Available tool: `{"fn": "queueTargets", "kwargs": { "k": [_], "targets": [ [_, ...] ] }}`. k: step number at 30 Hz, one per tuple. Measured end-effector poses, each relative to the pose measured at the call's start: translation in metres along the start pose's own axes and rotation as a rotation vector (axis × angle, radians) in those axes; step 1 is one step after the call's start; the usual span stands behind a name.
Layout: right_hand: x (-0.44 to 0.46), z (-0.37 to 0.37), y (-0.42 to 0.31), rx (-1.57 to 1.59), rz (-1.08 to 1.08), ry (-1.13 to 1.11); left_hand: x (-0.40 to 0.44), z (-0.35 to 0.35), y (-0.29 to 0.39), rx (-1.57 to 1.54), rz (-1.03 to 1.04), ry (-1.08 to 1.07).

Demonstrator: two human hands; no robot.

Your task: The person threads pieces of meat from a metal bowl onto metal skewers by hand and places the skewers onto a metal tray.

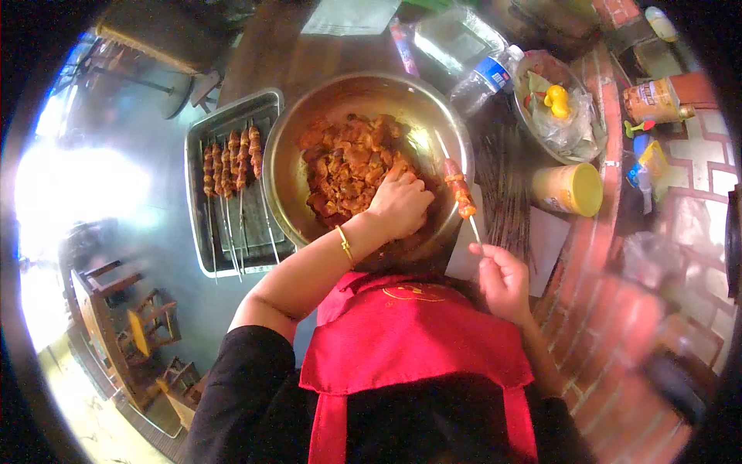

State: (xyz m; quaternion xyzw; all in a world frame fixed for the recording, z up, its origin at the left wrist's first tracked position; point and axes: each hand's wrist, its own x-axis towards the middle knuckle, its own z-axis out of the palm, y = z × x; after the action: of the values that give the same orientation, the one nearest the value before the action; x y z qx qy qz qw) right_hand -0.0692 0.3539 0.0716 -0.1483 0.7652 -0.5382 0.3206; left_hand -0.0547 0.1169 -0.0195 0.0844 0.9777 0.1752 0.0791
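Observation:
A large steel bowl [276, 182] holds a heap of red-brown marinated meat pieces [340, 166]. My left hand [402, 203], with a gold bracelet [345, 246] at the wrist, reaches into the bowl's right side. Its fingers are curled on a piece of meat, with the tips partly hidden. Just beyond the bowl's right rim, my right hand [502, 280] is closed around the lower end of a skewer [476, 230]. Several meat pieces [459, 188] are threaded on that skewer, and its bare tip points up and away from me.
Left of the bowl, a metal tray [202, 251] bears several loaded skewers [228, 166]. Bare skewers [506, 193] lie to the right, near a yellow-lidded tub [583, 190]. Farther back are a plastic bottle [485, 80] and a basin [533, 127] with plastic bags. A brick ledge [576, 309] runs along the right.

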Motion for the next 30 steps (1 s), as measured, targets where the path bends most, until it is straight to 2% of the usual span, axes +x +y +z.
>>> {"fn": "queueTargets", "kwargs": {
  "k": [2,4,5,7,8,9,11,13,17,27,30],
  "targets": [
    [-0.004,0.001,0.000,0.003,-0.014,-0.002,-0.015,-0.001,0.003,-0.056,0.021,0.055],
    [-0.007,0.001,0.000,0.011,-0.031,-0.011,-0.027,-0.003,0.003,-0.449,-0.089,0.230],
    [-0.008,0.002,0.000,0.008,-0.038,-0.011,-0.030,-0.007,0.001,-0.446,-0.088,0.237],
    [-0.012,0.005,0.001,0.017,-0.058,-0.035,-0.039,-0.016,0.000,-1.681,-0.600,0.281],
    [-0.013,0.008,0.002,0.012,-0.064,-0.045,-0.042,-0.019,-0.003,-1.999,-0.658,0.410],
    [-0.014,0.012,0.005,-0.027,-0.053,-0.081,-0.045,-0.018,-0.010,-2.244,-0.570,0.517],
    [-0.015,0.017,0.002,-0.075,-0.054,-0.124,-0.051,-0.017,-0.022,-2.552,-0.598,0.478],
    [-0.016,0.022,-0.003,-0.169,-0.059,-0.220,-0.052,-0.028,-0.020,-2.558,-0.574,0.550],
    [-0.017,0.028,-0.009,-0.195,-0.079,-0.235,-0.050,-0.025,-0.028,-2.547,-0.586,0.740],
    [-0.017,0.031,-0.018,-0.221,-0.031,-0.235,-0.051,-0.033,-0.027,-2.439,-0.529,0.682],
    [-0.016,0.032,-0.016,-0.243,-0.107,-0.220,-0.051,-0.038,-0.026,-2.412,-0.512,0.683]
  ]
}}
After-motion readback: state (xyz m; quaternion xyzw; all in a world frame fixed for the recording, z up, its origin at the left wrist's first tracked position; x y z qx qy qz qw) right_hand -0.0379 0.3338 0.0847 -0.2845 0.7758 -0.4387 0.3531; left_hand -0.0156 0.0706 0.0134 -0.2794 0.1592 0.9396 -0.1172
